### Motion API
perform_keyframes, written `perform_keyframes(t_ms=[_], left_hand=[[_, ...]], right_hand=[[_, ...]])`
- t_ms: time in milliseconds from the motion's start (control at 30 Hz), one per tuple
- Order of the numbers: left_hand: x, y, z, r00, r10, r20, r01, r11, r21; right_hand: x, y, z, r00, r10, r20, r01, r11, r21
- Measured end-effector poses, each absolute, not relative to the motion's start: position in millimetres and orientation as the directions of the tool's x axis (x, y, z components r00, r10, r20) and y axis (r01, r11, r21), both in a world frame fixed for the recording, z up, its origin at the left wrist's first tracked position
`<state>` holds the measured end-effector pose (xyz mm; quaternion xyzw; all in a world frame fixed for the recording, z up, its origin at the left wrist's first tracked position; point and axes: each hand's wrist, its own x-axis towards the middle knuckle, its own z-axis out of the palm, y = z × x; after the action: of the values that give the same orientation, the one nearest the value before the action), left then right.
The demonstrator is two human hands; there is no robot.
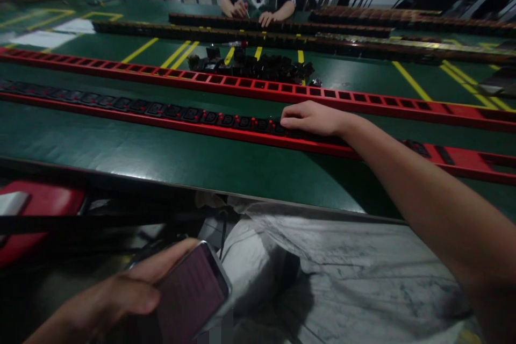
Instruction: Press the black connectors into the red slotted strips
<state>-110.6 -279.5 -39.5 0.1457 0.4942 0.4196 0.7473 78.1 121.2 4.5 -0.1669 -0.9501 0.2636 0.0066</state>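
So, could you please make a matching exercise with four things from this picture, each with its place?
Things:
1. phone
2. right hand
3. loose black sockets
4. far person's hands

Places:
A. on the near red strip
B. piled behind the second red strip
C. on a dark strip across the table
D. in the left hand, below the table edge

Pairs: 1-D, 2-A, 3-B, 4-C
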Motion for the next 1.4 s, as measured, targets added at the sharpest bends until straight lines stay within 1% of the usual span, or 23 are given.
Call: perform_keyframes(t_ms=[33, 67, 100, 167, 267, 367, 467, 567, 667, 833, 933, 1100, 1400], left_hand=[[-100.4, -277.1, -38.6, 0.283, 0.752, -0.595, -0.536, 0.638, 0.552], [-88.6, -272.7, -37.0, 0.347, 0.762, -0.547, -0.562, 0.636, 0.529], [-76.0, -266.4, -34.9, 0.367, 0.785, -0.499, -0.574, 0.613, 0.542], [-50.8, -250.2, -28.8, 0.328, 0.854, -0.404, -0.627, 0.516, 0.583], [-23.4, -224.9, -19.0, 0.239, 0.909, -0.342, -0.673, 0.409, 0.617], [-13.8, -205.1, -13.3, 0.120, 0.932, -0.341, -0.673, 0.329, 0.663], [-16.0, -189.0, -10.0, 0.022, 0.931, -0.365, -0.613, 0.301, 0.730], [-21.4, -175.1, -6.2, -0.061, 0.932, -0.359, -0.551, 0.268, 0.790], [-26.4, -166.7, -3.3, -0.104, 0.927, -0.360, -0.527, 0.256, 0.811], [-31.5, -166.5, -3.3, -0.188, 0.896, -0.402, -0.504, 0.263, 0.823], [-32.6, -168.3, -4.0, -0.209, 0.890, -0.406, -0.497, 0.261, 0.828], [-33.9, -168.4, -4.0, -0.188, 0.897, -0.400, -0.507, 0.260, 0.822], [-36.1, -167.8, -4.1, -0.198, 0.900, -0.389, -0.500, 0.249, 0.829]], right_hand=[[78.3, 121.8, 4.0, -0.944, 0.320, -0.076, 0.313, 0.806, -0.502], [78.5, 122.3, 3.5, -0.945, 0.318, -0.074, 0.311, 0.807, -0.502], [78.8, 122.6, 3.2, -0.946, 0.316, -0.070, 0.307, 0.807, -0.504], [79.4, 122.6, 2.9, -0.948, 0.312, -0.066, 0.302, 0.808, -0.506], [79.9, 121.2, 3.1, -0.946, 0.316, -0.072, 0.308, 0.808, -0.503], [79.8, 120.3, 3.1, -0.947, 0.312, -0.072, 0.304, 0.808, -0.504], [79.7, 121.3, 2.1, -0.953, 0.298, -0.061, 0.287, 0.813, -0.507], [79.7, 122.6, 1.2, -0.956, 0.289, -0.057, 0.278, 0.820, -0.500], [79.5, 122.3, 1.4, -0.955, 0.291, -0.063, 0.283, 0.822, -0.494], [79.1, 121.5, 2.7, -0.950, 0.304, -0.068, 0.297, 0.814, -0.499], [79.3, 121.7, 3.0, -0.949, 0.308, -0.069, 0.300, 0.811, -0.503], [79.7, 120.9, 3.5, -0.951, 0.303, -0.068, 0.295, 0.811, -0.505], [78.9, 121.3, 3.6, -0.953, 0.298, -0.058, 0.289, 0.829, -0.480]])
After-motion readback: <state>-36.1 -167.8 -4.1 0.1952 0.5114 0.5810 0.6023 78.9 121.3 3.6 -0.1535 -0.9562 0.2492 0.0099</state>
